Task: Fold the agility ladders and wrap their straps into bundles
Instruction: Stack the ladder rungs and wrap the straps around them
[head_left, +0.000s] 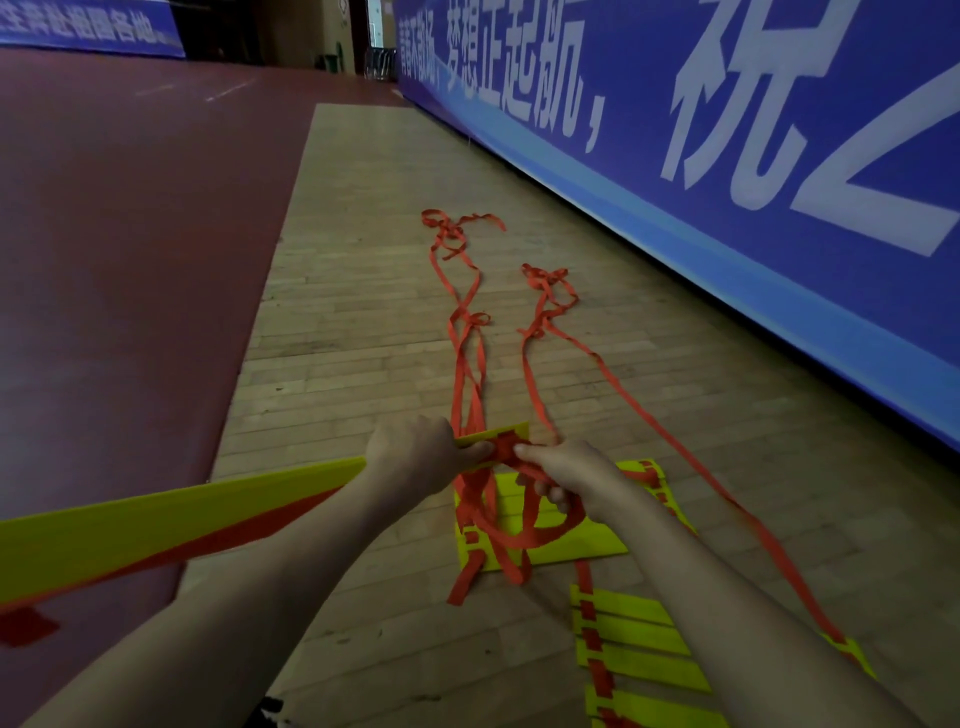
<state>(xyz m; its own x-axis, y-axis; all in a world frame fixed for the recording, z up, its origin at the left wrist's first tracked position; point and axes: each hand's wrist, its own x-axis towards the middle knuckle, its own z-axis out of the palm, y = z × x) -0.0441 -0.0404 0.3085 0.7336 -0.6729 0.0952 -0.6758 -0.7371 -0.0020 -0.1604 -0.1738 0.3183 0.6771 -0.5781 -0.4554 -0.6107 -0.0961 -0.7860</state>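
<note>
- A yellow rung stack (182, 519) is gripped near its far end by the left hand (415, 460), fingers curled round it. It's held up off the floor and runs from the left edge to about mid-frame.
- A red strap (506, 449) is wound round the end of that stack, right beside the left thumb.
- That strap is pinched by the right hand (566, 480), just right of centre, fingers curled on it. Red loops are left hanging below both hands.
- So both hands are clamped on something and kept close together at the wrap. Whether they actually touch can't be told.
- Below the hands, a pile (597, 543) of yellow rungs is laid flat on the wood floor (363, 338), with the red loops draped over it.
- Another ladder (644, 654) is spread out at lower right, rungs side by side, partly hidden by the right forearm.
- Loose straps (475, 318) are trailed up the floor toward mid-frame and end in two tangles. One more line is run down the right side to the lower right.
- A dark red mat (130, 234) is seen on the left, and a blue banner (779, 156) with white characters fills the upper right.
</note>
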